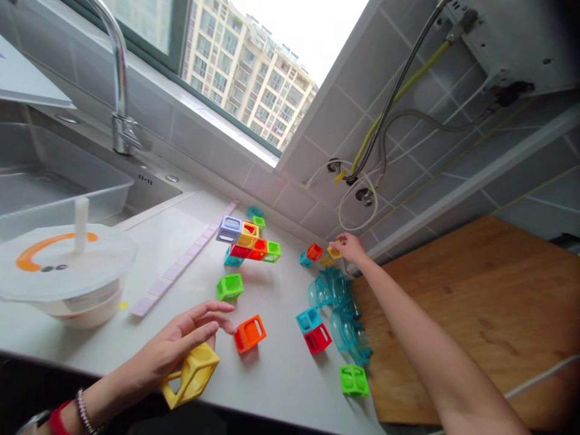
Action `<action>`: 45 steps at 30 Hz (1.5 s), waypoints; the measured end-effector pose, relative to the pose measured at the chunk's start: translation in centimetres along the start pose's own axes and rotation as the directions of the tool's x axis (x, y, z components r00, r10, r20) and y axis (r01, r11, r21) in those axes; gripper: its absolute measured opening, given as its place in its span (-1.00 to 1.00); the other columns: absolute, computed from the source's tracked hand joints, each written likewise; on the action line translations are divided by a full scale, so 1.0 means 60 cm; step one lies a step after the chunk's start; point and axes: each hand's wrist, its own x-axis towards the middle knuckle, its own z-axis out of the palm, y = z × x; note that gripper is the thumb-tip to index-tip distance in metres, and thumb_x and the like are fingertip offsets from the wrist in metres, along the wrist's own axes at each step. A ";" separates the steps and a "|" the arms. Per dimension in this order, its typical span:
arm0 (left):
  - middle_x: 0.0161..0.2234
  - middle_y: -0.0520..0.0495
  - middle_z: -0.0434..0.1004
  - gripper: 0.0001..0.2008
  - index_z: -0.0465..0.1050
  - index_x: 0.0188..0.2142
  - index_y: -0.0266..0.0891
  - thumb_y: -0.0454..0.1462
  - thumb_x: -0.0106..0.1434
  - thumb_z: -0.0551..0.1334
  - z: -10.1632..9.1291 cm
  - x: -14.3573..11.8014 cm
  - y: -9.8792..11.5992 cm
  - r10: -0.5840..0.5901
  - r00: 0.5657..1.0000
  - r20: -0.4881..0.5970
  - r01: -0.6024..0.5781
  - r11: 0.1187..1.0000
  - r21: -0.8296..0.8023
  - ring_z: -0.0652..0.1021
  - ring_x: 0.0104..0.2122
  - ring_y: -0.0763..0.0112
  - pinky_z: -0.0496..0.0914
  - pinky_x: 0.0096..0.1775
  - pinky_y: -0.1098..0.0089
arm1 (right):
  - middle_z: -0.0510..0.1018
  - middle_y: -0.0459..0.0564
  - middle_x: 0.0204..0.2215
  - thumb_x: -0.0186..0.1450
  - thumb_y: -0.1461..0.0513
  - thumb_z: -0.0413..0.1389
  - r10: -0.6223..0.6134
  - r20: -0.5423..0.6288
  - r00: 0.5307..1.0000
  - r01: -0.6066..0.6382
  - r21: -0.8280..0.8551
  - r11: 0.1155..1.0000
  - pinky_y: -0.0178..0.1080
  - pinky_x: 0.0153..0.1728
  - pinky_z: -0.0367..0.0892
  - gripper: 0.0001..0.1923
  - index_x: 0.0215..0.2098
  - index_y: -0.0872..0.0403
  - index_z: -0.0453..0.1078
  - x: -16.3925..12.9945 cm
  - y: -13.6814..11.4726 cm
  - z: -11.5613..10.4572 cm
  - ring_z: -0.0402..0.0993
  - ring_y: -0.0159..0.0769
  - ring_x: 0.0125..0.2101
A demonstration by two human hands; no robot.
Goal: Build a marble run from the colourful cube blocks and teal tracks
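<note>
Kitchen counter, pale and smooth, under a window; grey tiled wall behind, hoses hanging from a fitting at upper right. A sink with a chrome faucet sits at far left, and a white lidded bowl with an orange mark stands on the counter in front of it. A wooden board lies at the right end of the counter.

Left hand: near the front edge, fingers loosely extended, palm resting on a yellow open-frame cube and curling around its top; the cube is tilted on the counter. An orange cube sits just beside the fingertips, apart from them. A green cube lies farther back.

Right hand: arm stretched out to the back of the counter near the wall, fingertips pinched on a small yellow cube. An orange-red cube and a teal cube lie just to its left.

Centre back: a joined stack of cubes in lilac, yellow, red, orange and green. Translucent teal curved pieces lie along the board's edge, with a teal-and-red cube pair touching them and a lone green cube nearer the front. A strip of lilac tiles runs diagonally across the counter.
</note>
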 end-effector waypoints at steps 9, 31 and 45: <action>-0.14 -0.19 0.58 -0.50 0.40 0.15 -0.15 0.02 0.32 0.26 -0.005 0.006 -0.005 0.039 0.999 0.022 -0.040 0.998 0.058 0.42 -0.42 0.41 0.35 -0.42 0.47 | 0.62 0.00 -0.38 0.23 0.10 0.31 -0.121 0.122 0.985 0.138 -0.147 0.979 -0.32 -0.31 0.28 -0.75 -0.25 0.12 0.53 0.021 -0.059 0.011 0.50 -0.31 -0.36; -0.14 -0.20 0.58 -0.51 0.43 0.13 -0.15 0.03 0.32 0.25 -0.016 0.009 -0.024 0.008 1.000 0.018 -0.008 1.000 -0.003 0.43 -0.40 0.38 0.36 -0.39 0.44 | 0.67 0.19 -0.21 0.37 0.13 0.12 0.047 0.088 0.995 -0.016 -0.323 0.946 -0.24 -0.18 0.36 -0.73 -0.18 0.14 0.59 0.017 0.043 0.010 0.59 -0.11 -0.15; -0.15 -0.23 0.61 -0.43 0.49 0.04 -0.20 0.14 0.24 0.28 0.008 -0.001 0.019 -0.082 0.985 -0.153 0.082 0.997 -0.008 0.54 -0.29 0.24 0.43 -0.38 0.41 | 0.55 0.25 0.00 0.38 0.07 0.12 0.006 0.192 0.981 0.073 -0.402 0.913 -0.21 -0.12 0.30 -0.64 0.02 0.12 0.50 -0.110 0.021 0.034 0.51 -0.05 -0.05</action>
